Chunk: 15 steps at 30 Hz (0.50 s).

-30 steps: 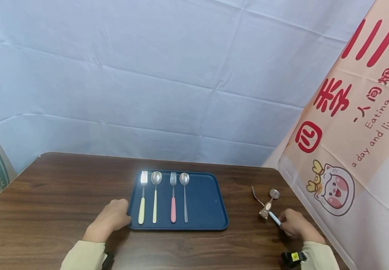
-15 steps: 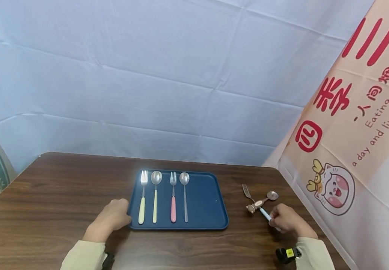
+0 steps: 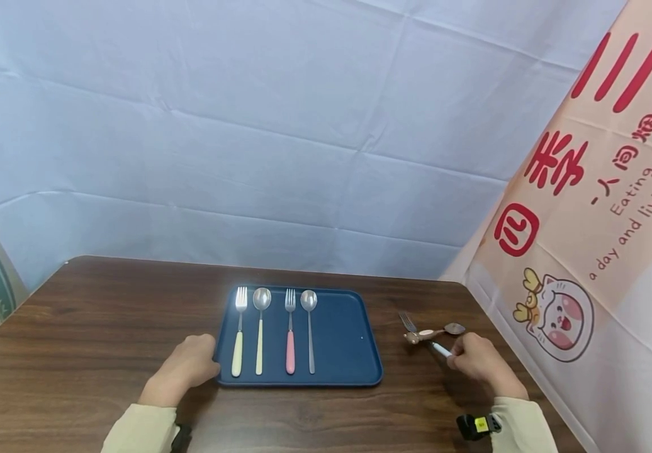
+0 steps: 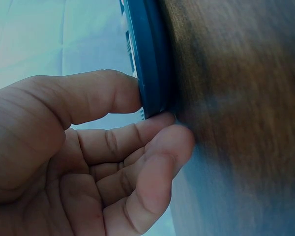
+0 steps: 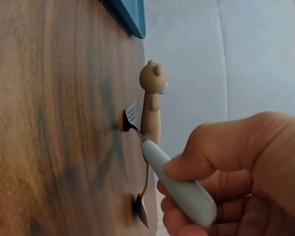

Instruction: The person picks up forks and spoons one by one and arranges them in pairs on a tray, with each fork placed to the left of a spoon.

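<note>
My right hand [image 3: 476, 357] pinches the pale blue handle of a fork [image 5: 174, 179] between thumb and fingers, its tines pointing away to the left. A spoon [image 5: 151, 115] with a brown bear-shaped handle crosses the fork near its neck. In the head view the spoon's bowl [image 3: 454, 328] lies to the right and its bear head to the left. My left hand [image 3: 187, 363] holds the left rim of a blue tray [image 3: 343, 340], thumb and forefinger on the edge in the left wrist view. The other left fingers are curled beside it.
On the tray lie a yellow-handled fork [image 3: 238, 346], a yellow-handled spoon [image 3: 260, 340], a pink-handled fork [image 3: 290, 346] and a plain metal spoon [image 3: 311, 340], side by side. A brown wooden table [image 3: 105, 314] carries everything. White cloth [image 3: 247, 157] hangs behind, and a printed banner [image 3: 586, 251] at the right.
My right hand has moved left with the fork. The bear spoon has shifted left with it and turned, now lying nearly crosswise. My left hand and the tray stay in place.
</note>
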Each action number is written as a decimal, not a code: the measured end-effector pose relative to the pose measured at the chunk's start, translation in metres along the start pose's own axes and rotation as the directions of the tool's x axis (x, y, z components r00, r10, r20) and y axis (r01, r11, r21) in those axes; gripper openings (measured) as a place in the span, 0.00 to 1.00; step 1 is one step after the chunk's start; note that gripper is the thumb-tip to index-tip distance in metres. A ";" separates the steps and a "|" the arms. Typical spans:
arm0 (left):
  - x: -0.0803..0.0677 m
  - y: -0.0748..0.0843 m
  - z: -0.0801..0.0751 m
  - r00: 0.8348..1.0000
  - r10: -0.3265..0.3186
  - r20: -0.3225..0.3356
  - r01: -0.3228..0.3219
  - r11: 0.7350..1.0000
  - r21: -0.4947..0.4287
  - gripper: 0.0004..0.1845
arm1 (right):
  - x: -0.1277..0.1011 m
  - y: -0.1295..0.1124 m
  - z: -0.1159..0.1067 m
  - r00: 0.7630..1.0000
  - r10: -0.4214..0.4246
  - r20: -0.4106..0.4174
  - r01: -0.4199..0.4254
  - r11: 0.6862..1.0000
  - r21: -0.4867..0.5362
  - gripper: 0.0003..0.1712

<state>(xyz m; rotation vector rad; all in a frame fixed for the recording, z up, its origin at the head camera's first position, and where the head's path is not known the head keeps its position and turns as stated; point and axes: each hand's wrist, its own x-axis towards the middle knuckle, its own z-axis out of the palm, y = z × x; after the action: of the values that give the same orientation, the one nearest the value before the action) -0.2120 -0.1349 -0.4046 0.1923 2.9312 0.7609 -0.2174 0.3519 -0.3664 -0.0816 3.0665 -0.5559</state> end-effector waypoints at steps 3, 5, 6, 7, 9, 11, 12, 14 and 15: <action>0.000 0.000 -0.001 1.000 0.000 -0.001 0.000 1.000 0.002 0.04 | 0.000 -0.002 -0.003 1.000 0.028 0.007 -0.028 0.999 -0.022 0.09; -0.001 -0.001 -0.001 1.000 0.004 -0.004 -0.004 1.000 0.003 0.04 | 0.001 -0.004 -0.004 0.999 0.047 0.002 -0.046 0.998 -0.045 0.09; 0.000 -0.001 -0.001 1.000 0.004 -0.004 -0.004 1.000 0.003 0.04 | 0.001 -0.005 -0.004 0.998 0.054 0.007 -0.054 0.997 -0.055 0.08; 0.000 -0.001 -0.001 1.000 0.001 -0.003 -0.001 1.000 0.002 0.04 | 0.002 -0.005 -0.005 0.998 0.060 0.014 -0.059 0.996 -0.065 0.07; 0.000 -0.001 -0.001 1.000 0.001 -0.003 -0.001 1.000 0.003 0.04 | 0.002 -0.006 -0.005 0.998 0.064 0.025 -0.061 0.995 -0.085 0.05; -0.001 0.000 -0.001 1.000 -0.001 -0.001 0.001 1.000 0.002 0.04 | 0.002 -0.007 -0.005 0.997 0.068 0.045 -0.063 0.994 -0.091 0.04; -0.001 0.000 -0.001 1.000 -0.003 0.000 0.003 1.000 0.001 0.04 | 0.002 -0.007 -0.006 0.996 0.069 0.052 -0.064 0.994 -0.093 0.03; -0.001 0.000 -0.001 1.000 0.004 -0.001 -0.004 1.000 0.004 0.04 | 0.001 -0.007 -0.006 0.996 0.075 0.057 -0.070 0.993 -0.098 0.03; -0.001 0.001 -0.002 1.000 0.004 0.000 -0.004 1.000 0.004 0.04 | 0.001 -0.007 -0.007 0.996 0.074 0.055 -0.068 0.992 -0.105 0.02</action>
<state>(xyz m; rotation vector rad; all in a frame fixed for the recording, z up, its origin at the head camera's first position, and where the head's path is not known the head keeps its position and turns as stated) -0.2107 -0.1353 -0.4029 0.1978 2.9337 0.7555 -0.2184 0.3473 -0.3575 0.0092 3.0257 -0.3850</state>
